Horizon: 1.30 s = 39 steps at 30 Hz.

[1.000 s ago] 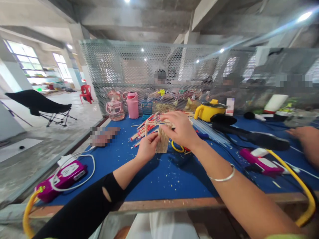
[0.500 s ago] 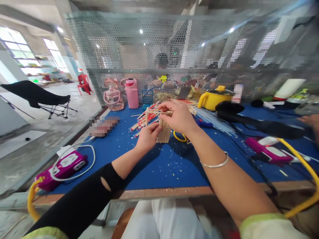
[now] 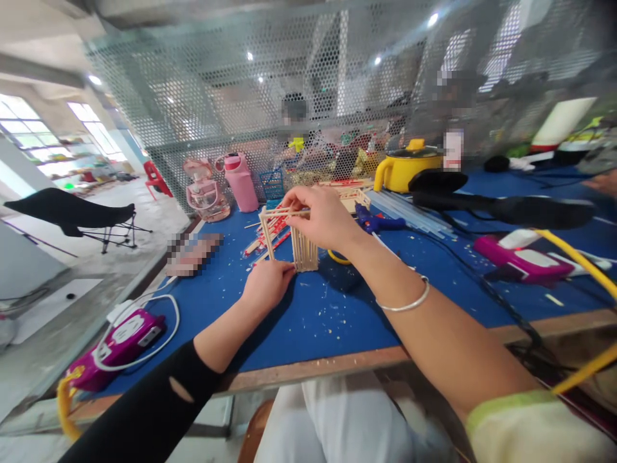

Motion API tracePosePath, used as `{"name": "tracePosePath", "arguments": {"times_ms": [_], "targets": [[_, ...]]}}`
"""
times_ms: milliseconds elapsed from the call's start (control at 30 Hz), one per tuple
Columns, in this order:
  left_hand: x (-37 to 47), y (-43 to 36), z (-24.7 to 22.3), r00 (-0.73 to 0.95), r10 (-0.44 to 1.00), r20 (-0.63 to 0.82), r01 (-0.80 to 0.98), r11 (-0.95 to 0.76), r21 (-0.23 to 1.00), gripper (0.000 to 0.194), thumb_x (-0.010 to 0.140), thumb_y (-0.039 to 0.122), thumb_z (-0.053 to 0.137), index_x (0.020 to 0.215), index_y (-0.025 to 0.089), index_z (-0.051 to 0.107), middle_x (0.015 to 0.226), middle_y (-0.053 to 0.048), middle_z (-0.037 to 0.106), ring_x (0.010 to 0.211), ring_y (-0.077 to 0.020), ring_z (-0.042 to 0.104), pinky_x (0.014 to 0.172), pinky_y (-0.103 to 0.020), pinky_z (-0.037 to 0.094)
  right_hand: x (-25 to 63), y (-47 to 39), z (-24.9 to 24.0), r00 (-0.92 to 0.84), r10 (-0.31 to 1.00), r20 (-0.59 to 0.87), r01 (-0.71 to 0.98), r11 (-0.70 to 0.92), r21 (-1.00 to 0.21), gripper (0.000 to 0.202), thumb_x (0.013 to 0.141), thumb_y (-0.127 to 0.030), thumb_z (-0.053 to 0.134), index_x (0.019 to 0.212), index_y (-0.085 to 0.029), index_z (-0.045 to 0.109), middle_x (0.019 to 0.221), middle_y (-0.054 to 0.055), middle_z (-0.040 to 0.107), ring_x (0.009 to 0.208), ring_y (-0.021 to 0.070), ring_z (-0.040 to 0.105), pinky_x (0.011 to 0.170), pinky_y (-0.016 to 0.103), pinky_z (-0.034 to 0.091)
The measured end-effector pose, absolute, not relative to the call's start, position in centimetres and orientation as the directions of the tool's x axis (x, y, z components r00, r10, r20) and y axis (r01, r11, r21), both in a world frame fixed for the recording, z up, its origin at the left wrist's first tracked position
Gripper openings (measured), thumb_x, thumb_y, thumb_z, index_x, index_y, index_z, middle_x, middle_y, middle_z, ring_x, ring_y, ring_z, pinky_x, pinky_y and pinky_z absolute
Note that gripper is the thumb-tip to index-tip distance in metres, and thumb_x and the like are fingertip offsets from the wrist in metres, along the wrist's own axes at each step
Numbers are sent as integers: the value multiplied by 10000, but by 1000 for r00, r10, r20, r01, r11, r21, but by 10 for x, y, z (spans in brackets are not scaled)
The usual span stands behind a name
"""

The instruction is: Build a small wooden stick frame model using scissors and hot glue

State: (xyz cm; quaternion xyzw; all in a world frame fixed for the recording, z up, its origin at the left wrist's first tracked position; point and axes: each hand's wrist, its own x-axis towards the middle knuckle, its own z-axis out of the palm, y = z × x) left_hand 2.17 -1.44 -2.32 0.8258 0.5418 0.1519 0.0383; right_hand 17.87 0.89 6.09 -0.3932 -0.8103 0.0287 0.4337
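Right hand [image 3: 321, 215] still pinched the top of the upright stick frame [image 3: 305, 249] near the desk's [image 3: 308, 328] middle, while the left hand [image 3: 267, 284] had dropped lower, to the frame's foot, whether gripping or only touching could not be told.

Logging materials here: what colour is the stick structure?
The stick structure is pale tan, clearest in the head view.
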Motion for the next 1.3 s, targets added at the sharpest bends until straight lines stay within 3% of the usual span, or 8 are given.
{"name": "tracePosePath", "arguments": {"times_ms": [167,467,800,1100,1300], "targets": [[25,-16,-23,383,901,204,888,-420,186,314,894,282,446,862,191,746,859,-112,739,791,-251,669,692,-307,444,179,11,58,-316,661,681,537,716,-445,203,709,-65,553,869,-190,561,831,19,619,801,155,564,745,315,443],[29,-12,-28,384,900,207,885,-422,196,310,892,260,434,878,185,735,863,-115,730,793,-234,658,724,-297,434,178,12,58,-315,676,666,506,713,-485,175,712,-82,542,841,-199,530,859,25,619,797,150,565,723,301,464],[21,-7,-28,422,882,209,816,-470,336,231,847,247,519,827,201,745,742,-53,734,656,-168,637,629,-235,419,179,15,53,-311,679,665,479,717,-507,144,740,-131,537,864,-204,541,850,22,608,802,147,570,728,294,478],[29,-7,-29,352,915,198,849,-401,345,264,851,227,484,843,190,745,826,-104,737,777,-213,658,734,-288,453,179,15,55,-321,678,661,491,716,-496,151,721,-118,547,843,-205,533,822,15,611,780,148,564,714,292,467],[24,-8,-28,357,912,203,806,-410,427,236,829,262,528,767,185,742,743,-82,729,702,-200,648,681,-268,458,179,14,56,-319,686,654,490,710,-505,156,723,-110,542,843,-208,530,832,19,610,792,151,564,724,296,469]]}}
